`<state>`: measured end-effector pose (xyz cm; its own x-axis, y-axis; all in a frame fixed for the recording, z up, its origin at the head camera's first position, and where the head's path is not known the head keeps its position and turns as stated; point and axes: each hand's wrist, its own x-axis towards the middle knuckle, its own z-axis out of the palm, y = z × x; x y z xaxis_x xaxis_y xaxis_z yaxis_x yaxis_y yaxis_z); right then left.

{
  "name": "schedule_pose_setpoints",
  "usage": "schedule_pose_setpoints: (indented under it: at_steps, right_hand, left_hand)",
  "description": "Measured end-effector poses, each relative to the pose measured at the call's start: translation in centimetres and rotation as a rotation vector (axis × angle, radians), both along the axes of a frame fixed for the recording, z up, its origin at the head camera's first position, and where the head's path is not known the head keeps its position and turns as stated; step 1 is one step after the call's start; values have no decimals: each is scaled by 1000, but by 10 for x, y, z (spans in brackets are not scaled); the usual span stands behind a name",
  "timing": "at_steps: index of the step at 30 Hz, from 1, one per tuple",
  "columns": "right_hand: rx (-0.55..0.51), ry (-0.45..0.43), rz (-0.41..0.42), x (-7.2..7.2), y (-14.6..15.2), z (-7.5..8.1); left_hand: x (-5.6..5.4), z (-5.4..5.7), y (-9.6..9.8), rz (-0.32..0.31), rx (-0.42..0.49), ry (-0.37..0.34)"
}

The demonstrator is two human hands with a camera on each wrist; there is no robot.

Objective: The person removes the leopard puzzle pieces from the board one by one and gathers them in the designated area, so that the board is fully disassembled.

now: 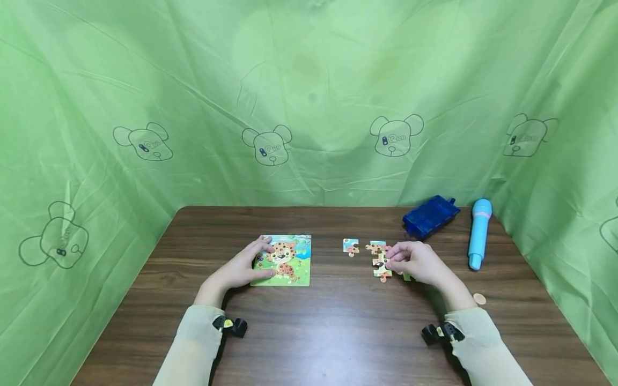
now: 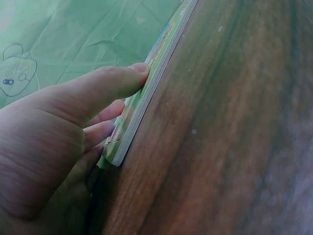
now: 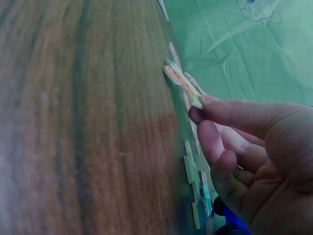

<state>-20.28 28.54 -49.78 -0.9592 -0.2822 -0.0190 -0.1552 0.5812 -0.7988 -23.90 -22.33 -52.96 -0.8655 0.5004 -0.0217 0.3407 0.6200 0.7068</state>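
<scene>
A square leopard puzzle board (image 1: 296,262) lies on the table. My left hand (image 1: 243,265) rests at its left side, with the thumb (image 2: 129,77) straight across the face by the near edge and the other fingers farther back along the left side. In my right hand (image 1: 420,261) a small puzzle piece (image 3: 183,82) is pinched between thumb and fingertips, its orange-and-green face tilted. Loose spotted puzzle pieces (image 1: 375,246) lie under and beside that hand, partly hidden by it. A blue-topped puzzle piece (image 1: 351,246) lies between the board and the right hand.
Behind the right hand, a dark blue translucent case (image 1: 431,216) stands near the back edge. A light blue toy microphone (image 1: 479,234) lies to its right. A small round beige disc (image 1: 479,298) is by the right wrist. Green cloth (image 1: 309,107) surrounds the wooden table (image 1: 309,332).
</scene>
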Motion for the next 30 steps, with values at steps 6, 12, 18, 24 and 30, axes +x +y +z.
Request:
schedule_pose_setpoints:
  at_steps: [6, 12, 18, 24, 30]
  right_hand:
    - [94, 107, 29, 0, 0, 0]
    - [124, 151, 40, -1, -1, 0]
    - [134, 154, 13, -2, -1, -1]
    - [147, 177, 9, -2, -1, -3]
    - [191, 189, 26, -3, 0, -4]
  left_hand:
    - [-1, -2, -1, -3, 1, 6]
    - [-1, -2, 0, 4, -5, 3]
    - [-2, 1, 1, -7, 0, 3]
    - [-2, 1, 1, 0, -6, -3]
    - [-1, 0, 1, 1, -4, -4]
